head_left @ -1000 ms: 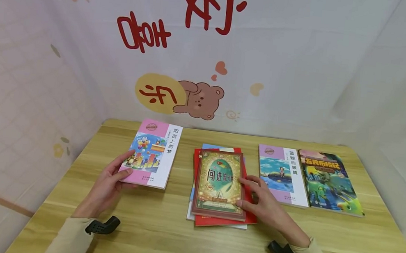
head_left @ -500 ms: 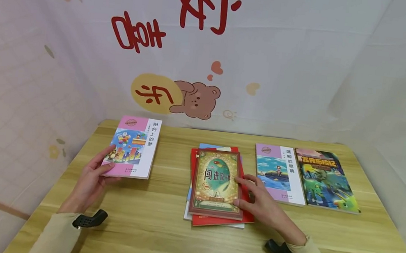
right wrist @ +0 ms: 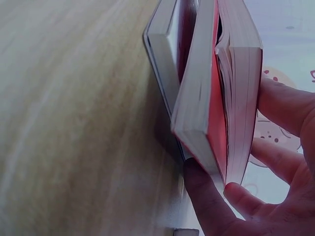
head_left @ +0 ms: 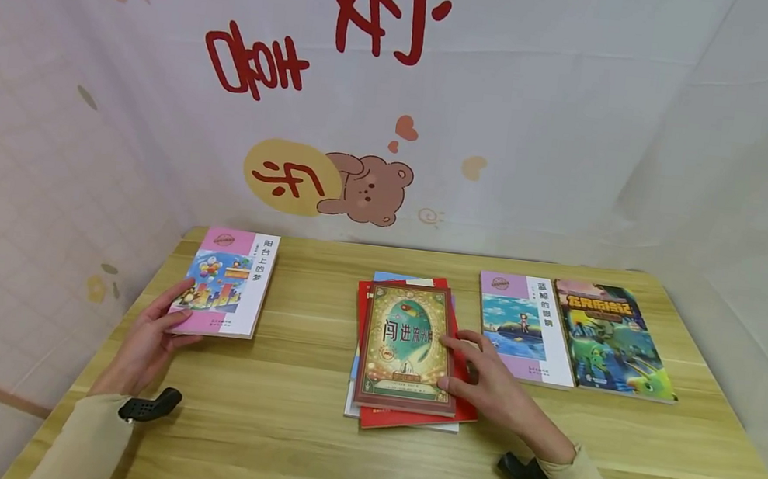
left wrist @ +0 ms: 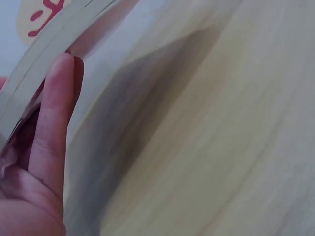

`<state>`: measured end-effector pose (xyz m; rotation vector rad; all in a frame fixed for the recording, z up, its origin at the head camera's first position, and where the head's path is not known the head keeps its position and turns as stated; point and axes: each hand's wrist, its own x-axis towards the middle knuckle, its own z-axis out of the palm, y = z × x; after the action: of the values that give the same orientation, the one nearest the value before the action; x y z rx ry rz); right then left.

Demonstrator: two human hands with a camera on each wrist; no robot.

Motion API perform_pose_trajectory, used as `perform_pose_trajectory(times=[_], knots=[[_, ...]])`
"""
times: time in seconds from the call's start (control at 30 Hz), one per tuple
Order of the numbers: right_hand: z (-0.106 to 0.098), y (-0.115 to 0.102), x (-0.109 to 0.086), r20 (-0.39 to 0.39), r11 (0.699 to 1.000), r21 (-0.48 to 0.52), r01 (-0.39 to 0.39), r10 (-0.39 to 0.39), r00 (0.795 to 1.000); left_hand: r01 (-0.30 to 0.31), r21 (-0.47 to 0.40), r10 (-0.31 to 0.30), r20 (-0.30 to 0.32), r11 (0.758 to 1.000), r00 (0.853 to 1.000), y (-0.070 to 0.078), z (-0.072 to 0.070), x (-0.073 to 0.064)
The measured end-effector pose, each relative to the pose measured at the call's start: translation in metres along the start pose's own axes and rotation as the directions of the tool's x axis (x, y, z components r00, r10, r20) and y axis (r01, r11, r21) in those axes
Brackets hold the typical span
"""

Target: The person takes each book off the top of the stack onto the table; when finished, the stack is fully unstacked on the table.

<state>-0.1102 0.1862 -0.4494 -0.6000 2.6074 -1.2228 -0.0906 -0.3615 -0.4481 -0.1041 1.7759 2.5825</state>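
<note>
My left hand (head_left: 147,339) holds a pink-and-white paperback book (head_left: 224,285) by its lower left corner, thumb on the cover and fingers underneath. In the left wrist view, a dark shadow lies on the table beneath the book's page edges (left wrist: 29,78), so this book is tilted or raised there. Mid-table, a green-and-gold book (head_left: 408,347) tops a stack, over a red book (head_left: 407,421) and others mostly hidden. My right hand (head_left: 495,388) rests at the stack's right side, fingertips touching the top book's edge. Its spread fingers (right wrist: 209,196) touch the stacked books' edges.
Right of the stack, another pink-and-white book (head_left: 522,328) lies beside a dinosaur-cover book (head_left: 615,342). The wooden table (head_left: 278,447) meets a white printed cloth (head_left: 543,131) at the back; more cloth hangs at both sides.
The left hand has carried its pink-and-white book leftward, away from the stack, and lower toward the table's left side. The right hand stays at the stack. The head view has shifted slightly.
</note>
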Motion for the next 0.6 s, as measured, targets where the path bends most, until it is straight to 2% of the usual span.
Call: perform_pose_trajectory(times=[0.13, 0.27, 0.43, 0.5, 0.53, 0.6], knots=[[0.0, -0.001, 0.0, -0.006, 1.0, 0.006, 0.002, -0.002, 1.0, 0.032, 0.018, -0.031, -0.036, 0.999, 0.999, 0.0, -0.007, 0.006], [0.001, -0.001, 0.0, -0.008, 1.0, 0.005, 0.003, -0.003, 1.0, 0.084, 0.078, -0.078, -0.077, 0.993, 0.994, 0.0, -0.012, 0.01], [0.002, -0.001, 0.0, 0.008, 1.0, 0.011, -0.008, 0.008, 1.0, 0.166, 0.193, -0.145, -0.121, 0.967, 0.982, -0.001, -0.017, 0.014], [0.002, -0.001, 0.0, 0.009, 1.0, 0.011, -0.008, 0.008, 1.0, 0.197, 0.282, -0.16, -0.148, 0.939, 0.976, 0.0, -0.017, 0.017], [0.002, -0.001, 0.0, 0.008, 1.0, 0.01, -0.008, 0.008, 1.0, 0.213, 0.343, -0.164, -0.166, 0.915, 0.972, 0.0, -0.016, 0.019], [0.001, -0.001, 0.0, 0.003, 1.0, 0.006, -0.011, 0.011, 1.0, 0.229, 0.507, -0.147, -0.198, 0.831, 0.969, 0.001, -0.014, 0.024]])
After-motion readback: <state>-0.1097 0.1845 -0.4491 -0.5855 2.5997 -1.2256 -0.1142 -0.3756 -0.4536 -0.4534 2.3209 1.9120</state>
